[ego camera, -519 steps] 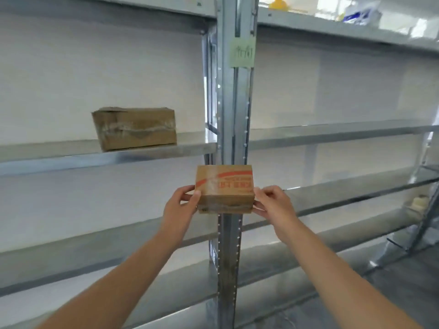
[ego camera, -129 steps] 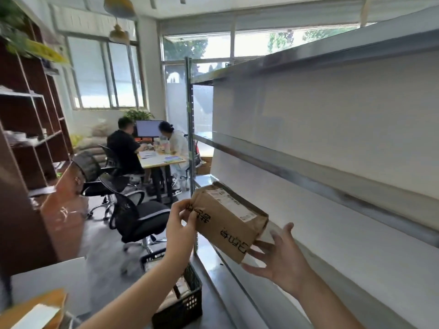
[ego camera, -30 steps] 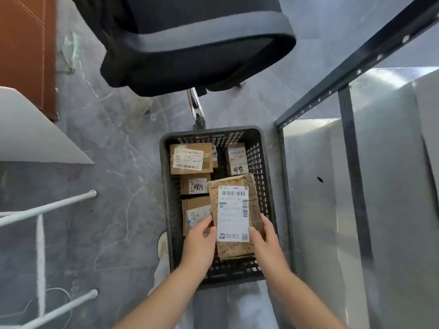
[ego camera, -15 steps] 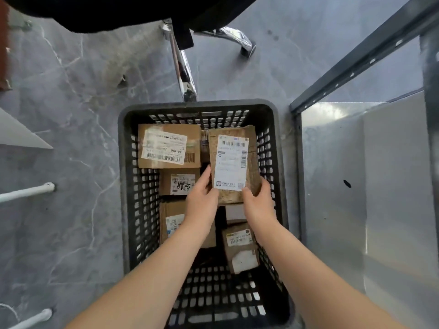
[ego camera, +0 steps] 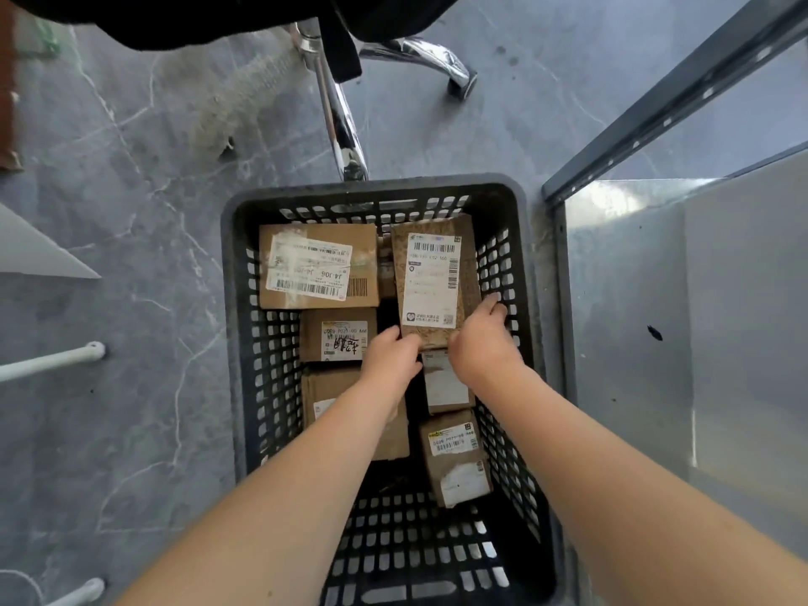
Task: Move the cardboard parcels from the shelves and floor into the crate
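Now, left hand [ego camera: 391, 358] and right hand [ego camera: 481, 338], fingers curled, grip the near edge of a white-labelled brown cardboard parcel [ego camera: 433, 282] in the far right corner of the dark perforated plastic crate [ego camera: 232, 299]

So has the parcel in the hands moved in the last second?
Yes. The held parcel went from the near end of the crate to its far right corner.
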Demonstrator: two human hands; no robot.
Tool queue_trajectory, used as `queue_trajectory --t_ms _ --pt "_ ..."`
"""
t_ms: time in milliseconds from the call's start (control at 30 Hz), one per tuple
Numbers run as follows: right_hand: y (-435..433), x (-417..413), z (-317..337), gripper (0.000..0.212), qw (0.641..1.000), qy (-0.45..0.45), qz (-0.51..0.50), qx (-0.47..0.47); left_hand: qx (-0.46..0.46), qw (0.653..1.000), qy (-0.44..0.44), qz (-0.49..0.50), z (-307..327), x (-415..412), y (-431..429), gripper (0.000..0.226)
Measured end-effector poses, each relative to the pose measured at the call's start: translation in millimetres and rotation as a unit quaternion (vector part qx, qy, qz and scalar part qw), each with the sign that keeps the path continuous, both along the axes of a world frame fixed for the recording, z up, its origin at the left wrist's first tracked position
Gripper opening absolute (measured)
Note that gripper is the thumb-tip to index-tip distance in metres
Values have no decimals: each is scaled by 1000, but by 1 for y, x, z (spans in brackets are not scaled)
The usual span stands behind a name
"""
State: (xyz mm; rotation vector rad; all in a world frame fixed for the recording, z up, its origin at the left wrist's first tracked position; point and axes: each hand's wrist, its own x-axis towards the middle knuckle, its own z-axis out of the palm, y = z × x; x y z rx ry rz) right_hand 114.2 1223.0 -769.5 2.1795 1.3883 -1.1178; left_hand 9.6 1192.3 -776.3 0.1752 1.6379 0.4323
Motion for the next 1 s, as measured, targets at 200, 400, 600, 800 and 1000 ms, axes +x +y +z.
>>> queue_trajectory --t_ms 200,400,600,800,1000 --pt "-6 -7 56 83 991 11 114 72 61 961 132 -234 51 -2 -5 37" --pt "22 -24 156 69 960 -15 180 216 205 885 143 -393 138 -15 21 52" --pt "46 -23 319 68 896 -85 208 383 392 767 274 -428 308 -31 64 59" --pt "42 6 550 66 829 -171 102 523 586 619 339 -398 522 -30 78 64" --pt "-23 30 793 69 715 -277 41 641 736 472 348 -338 762 -3 68 65"
